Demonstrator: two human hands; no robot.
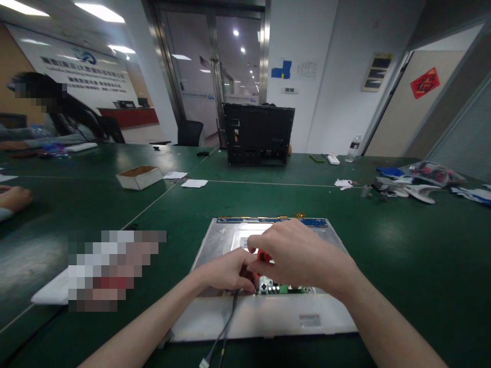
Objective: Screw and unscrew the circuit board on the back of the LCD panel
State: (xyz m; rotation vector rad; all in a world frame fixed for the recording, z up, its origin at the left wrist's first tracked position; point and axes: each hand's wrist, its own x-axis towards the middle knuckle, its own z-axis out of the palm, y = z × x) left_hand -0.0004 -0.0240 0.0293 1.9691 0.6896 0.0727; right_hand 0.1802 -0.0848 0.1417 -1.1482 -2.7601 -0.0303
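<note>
A flat metal display panel (pixel 264 319) lies on the green table in front of me, back side up. Along its far edge runs a narrow blue circuit strip (pixel 317 223). My right hand (pixel 301 253) is closed around the red and black handle of what looks like a screwdriver (pixel 263 255), above the middle of the panel. Close beside it, my left hand (pixel 224 271) has its fingers bent together at a green circuit board (pixel 284 289); what they pinch is hidden. Dark cables (pixel 231 317) run from under my left hand over the panel's near edge to a white plug (pixel 204 363).
A black monitor housing (pixel 261 135) stands upright at the back. A white box (pixel 138 179) sits back left, near slips of paper (pixel 194 183). Loose parts (pixel 399 186) and a water bottle (pixel 353 149) are at the right. A co-worker's hand (pixel 15 198) rests far left.
</note>
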